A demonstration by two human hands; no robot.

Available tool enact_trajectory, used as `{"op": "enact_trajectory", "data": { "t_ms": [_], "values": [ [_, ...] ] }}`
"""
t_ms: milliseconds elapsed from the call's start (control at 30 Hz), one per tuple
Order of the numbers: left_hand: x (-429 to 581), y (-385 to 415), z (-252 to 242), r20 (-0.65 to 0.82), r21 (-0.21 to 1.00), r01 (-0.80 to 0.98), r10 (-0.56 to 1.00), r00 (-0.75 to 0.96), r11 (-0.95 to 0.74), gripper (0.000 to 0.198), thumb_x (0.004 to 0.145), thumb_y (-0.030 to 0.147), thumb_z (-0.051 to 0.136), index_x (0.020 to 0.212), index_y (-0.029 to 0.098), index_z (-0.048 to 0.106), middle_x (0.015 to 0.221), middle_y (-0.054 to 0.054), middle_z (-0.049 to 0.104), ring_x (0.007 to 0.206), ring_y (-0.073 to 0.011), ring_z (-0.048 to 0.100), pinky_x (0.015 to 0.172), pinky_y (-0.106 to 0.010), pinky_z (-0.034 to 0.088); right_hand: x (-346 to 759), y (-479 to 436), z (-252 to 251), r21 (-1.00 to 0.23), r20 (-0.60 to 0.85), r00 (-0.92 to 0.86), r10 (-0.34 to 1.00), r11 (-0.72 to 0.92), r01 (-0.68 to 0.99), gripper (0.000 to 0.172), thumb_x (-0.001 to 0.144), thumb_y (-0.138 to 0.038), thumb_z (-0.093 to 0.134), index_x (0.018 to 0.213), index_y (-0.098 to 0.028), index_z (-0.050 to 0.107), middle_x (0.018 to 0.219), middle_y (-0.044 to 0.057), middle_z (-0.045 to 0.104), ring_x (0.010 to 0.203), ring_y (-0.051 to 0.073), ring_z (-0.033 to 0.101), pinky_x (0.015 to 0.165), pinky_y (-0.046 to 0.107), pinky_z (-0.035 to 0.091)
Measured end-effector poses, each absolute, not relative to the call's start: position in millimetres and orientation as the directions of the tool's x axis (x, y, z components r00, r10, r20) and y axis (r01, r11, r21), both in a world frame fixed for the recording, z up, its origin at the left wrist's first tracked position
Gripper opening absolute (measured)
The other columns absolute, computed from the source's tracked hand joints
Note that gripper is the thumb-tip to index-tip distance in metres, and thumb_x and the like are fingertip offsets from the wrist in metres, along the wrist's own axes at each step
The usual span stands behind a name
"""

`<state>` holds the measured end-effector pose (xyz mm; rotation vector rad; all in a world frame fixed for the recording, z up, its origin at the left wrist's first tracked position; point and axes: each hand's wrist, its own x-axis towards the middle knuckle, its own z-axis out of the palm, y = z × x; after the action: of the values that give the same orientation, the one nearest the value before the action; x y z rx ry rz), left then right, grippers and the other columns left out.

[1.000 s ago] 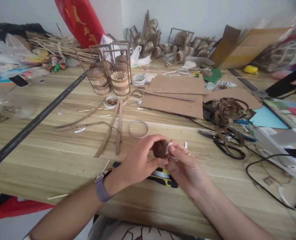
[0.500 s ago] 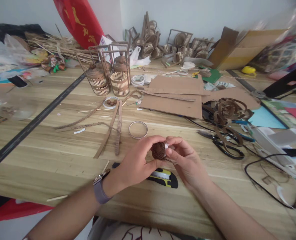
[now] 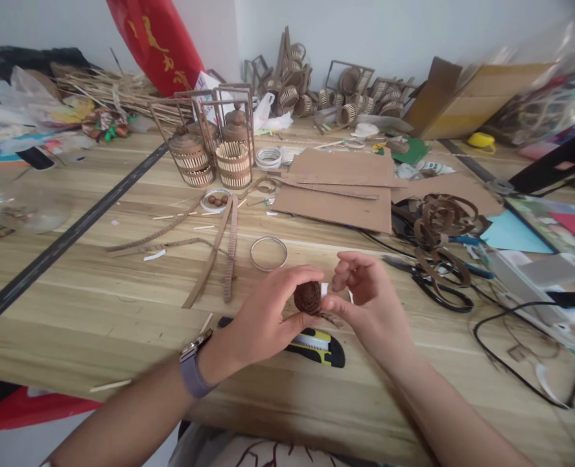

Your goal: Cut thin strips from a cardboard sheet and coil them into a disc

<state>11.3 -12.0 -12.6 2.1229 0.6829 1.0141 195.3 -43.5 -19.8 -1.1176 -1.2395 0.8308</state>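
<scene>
A small brown coil of rolled corrugated cardboard (image 3: 307,298) is pinched between the thumb and fingers of my left hand (image 3: 270,311). A short white piece (image 3: 324,290), which looks like tape, sticks out from the coil's right side. Just to the right, my right hand (image 3: 367,295) has its fingers curved and apart from the thumb. Its thumb tip is close to the coil; whether they touch I cannot tell. Below my hands lies a yellow and black utility knife (image 3: 319,347), partly covered by my left hand. Beyond them rests a thin metal ring (image 3: 268,253).
Cardboard strips (image 3: 209,259) lie left of the ring. Farther back stand small slatted buckets (image 3: 233,165) in frames, a tape roll (image 3: 268,157) and flat cardboard sheets (image 3: 336,207). Black-handled scissors (image 3: 443,292), curled strips (image 3: 445,217) and a dark cable (image 3: 491,363) are at the right.
My right hand's fingers have parted and lifted away from the coil, leaving the white piece in view. My left hand still holds the coil in about the same place.
</scene>
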Motion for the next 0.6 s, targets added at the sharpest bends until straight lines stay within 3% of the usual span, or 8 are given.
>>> {"op": "enact_trajectory", "data": {
  "t_ms": [100,167,367,600],
  "values": [
    [11.9,-12.3,-13.8,0.437,0.763,0.175,0.697,0.569,-0.622,0.041,0.090,0.031,0.068,0.127,0.022,0.051,0.124,-0.010,0.066,0.115,-0.0238,0.063,0.099,-0.039,0.051,196.2,-47.3,-16.1,-0.877,0.445,0.107,0.889,0.409,0.252,0.020,0.073,-0.024,0.083,0.087,-0.035,0.073,0.077,-0.001,0.060,0.074,0.017,0.055,0.071,0.034,0.044],
    [12.0,-12.4,-14.6,0.425,0.765,0.189,0.703,0.571,-0.616,0.042,0.091,0.031,0.068,0.127,0.021,0.051,0.125,-0.010,0.065,0.115,-0.0242,0.063,0.099,-0.040,0.051,195.7,-49.8,-12.8,-0.841,0.472,0.050,0.880,0.433,0.324,0.011,0.079,-0.023,0.078,0.081,-0.034,0.076,0.076,0.001,0.064,0.074,0.018,0.057,0.070,0.035,0.045],
    [10.6,-13.8,-17.2,0.418,0.760,0.220,0.719,0.555,-0.612,0.047,0.089,0.031,0.070,0.130,0.021,0.050,0.127,-0.011,0.065,0.118,-0.0249,0.062,0.102,-0.041,0.050,194.9,-49.4,-11.7,-0.853,0.453,0.049,0.890,0.417,0.313,0.019,0.076,-0.023,0.080,0.091,-0.035,0.079,0.081,0.002,0.072,0.075,0.020,0.065,0.069,0.036,0.052],
    [9.9,-14.3,-20.2,0.396,0.774,0.240,0.743,0.540,-0.587,0.056,0.087,0.033,0.071,0.135,0.019,0.047,0.133,-0.013,0.062,0.121,-0.0247,0.061,0.105,-0.040,0.050,200.4,-45.5,-19.3,-0.764,0.555,-0.073,0.828,0.543,0.349,0.029,0.079,-0.019,0.078,0.105,-0.033,0.075,0.093,0.003,0.074,0.082,0.017,0.069,0.071,0.031,0.057]
  ]
}}
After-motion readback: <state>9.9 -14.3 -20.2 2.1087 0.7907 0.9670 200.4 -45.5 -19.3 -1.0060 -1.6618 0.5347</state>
